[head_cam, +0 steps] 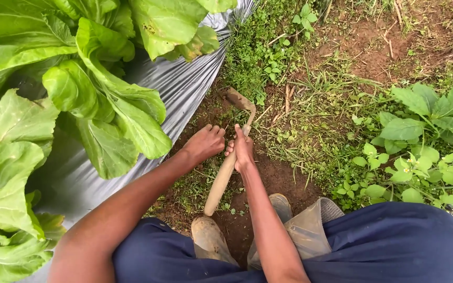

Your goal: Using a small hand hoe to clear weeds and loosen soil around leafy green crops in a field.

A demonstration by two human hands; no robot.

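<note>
A short hand hoe with a pale wooden handle (217, 185) and a rusty curved blade (240, 99) lies over the brown soil between the rows. My right hand (243, 149) is closed around the upper part of the handle, just below the blade. My left hand (205, 142) is fisted against the ground right beside it, its fingers curled into low weeds; what it grips is hidden. Both arms reach forward from my dark blue trousers (394, 241).
Large leafy green plants (106, 99) grow through silver plastic mulch (184, 78) on the left. Weeds and grass (410, 152) fill the right side. My muddy boots (208, 238) stand on bare soil (279, 178) below the hoe.
</note>
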